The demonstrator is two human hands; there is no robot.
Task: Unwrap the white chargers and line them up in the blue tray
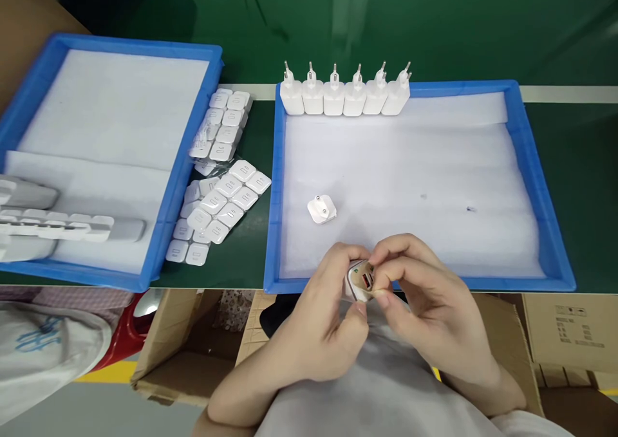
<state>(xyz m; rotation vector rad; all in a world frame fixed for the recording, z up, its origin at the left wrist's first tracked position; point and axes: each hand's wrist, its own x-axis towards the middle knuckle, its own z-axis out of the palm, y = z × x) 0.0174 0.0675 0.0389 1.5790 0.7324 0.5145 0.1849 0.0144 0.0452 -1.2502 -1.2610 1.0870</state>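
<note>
My left hand [316, 324] is closed around a white plug charger [356, 291] near the front edge of the blue tray. Its end faces up and shows a metal USB port and a green spot inside. The fingers of my right hand [432, 308] are pinched together at the right side of that end; what they hold, if anything, is hidden. Beyond my left hand, a white cap with two round pins [321, 210] lies on the tray lining. Several white chargers with pins up [354, 99] stand in a row along the tray's back left edge.
The blue tray [545, 192] has a white foam lining with small dark specks. Left of it lie wrapped packs of white port caps [229, 195]. A second blue tray [181, 167] holds white charger housings [29, 192]. Cardboard boxes [570, 327] stand below the table.
</note>
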